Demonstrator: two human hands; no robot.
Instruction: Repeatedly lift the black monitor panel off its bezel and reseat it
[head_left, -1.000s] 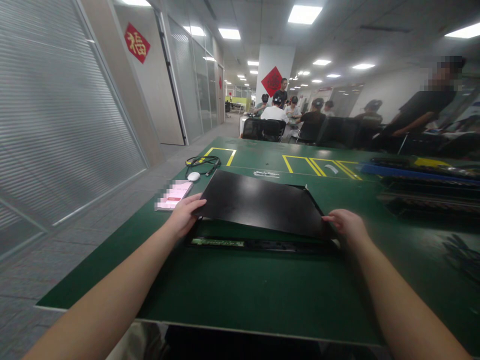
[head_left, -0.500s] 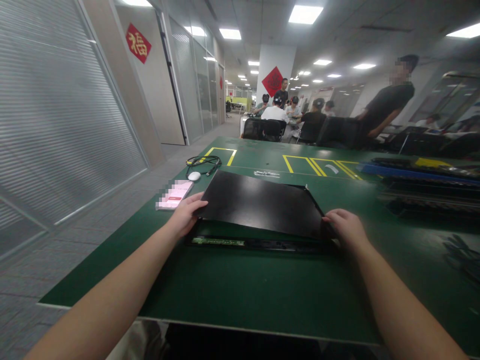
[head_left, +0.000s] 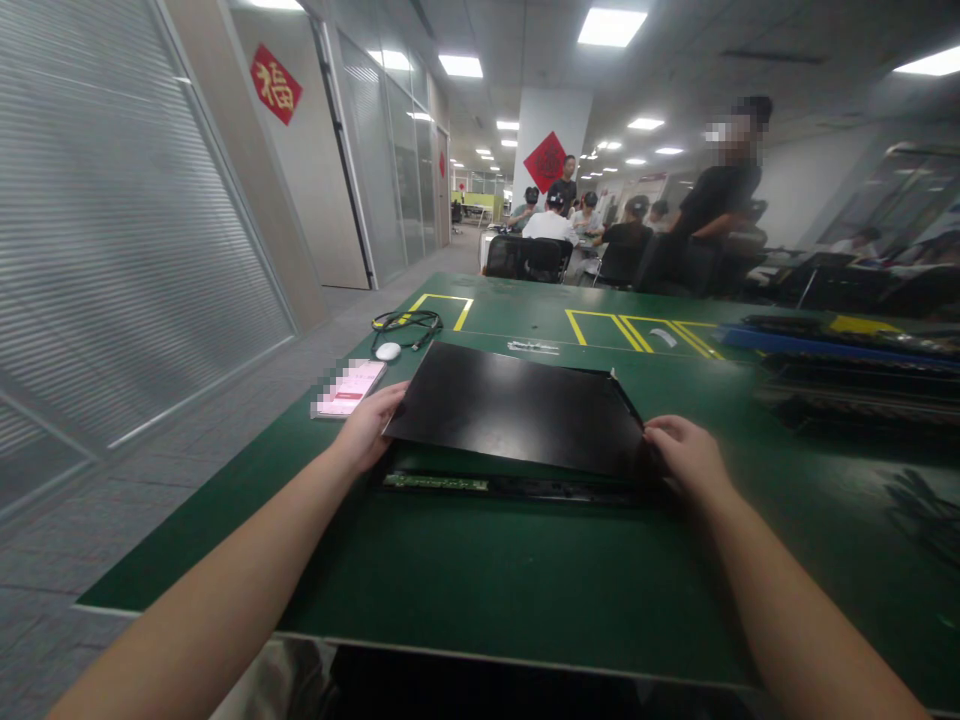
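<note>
A flat black panel sits near the middle of the green table, its near edge raised a little off a long dark strip that lies just under and in front of it. The person's left hand grips the panel's near left corner, thumb on top and fingers curled underneath. The right hand holds the panel's near right corner, fingers bent around the edge; how far they reach under the panel cannot be seen.

Just left of the panel lies a phone with a pink screen, close to the left hand but not touching it. Beyond the phone, off the panel's far left corner, are a small white puck and a coiled black cable. Yellow marking lines run on the table behind the panel. Well to the panel's right, dark trays are stacked. Far behind the panel, a standing person in black and seated people are gathered
</note>
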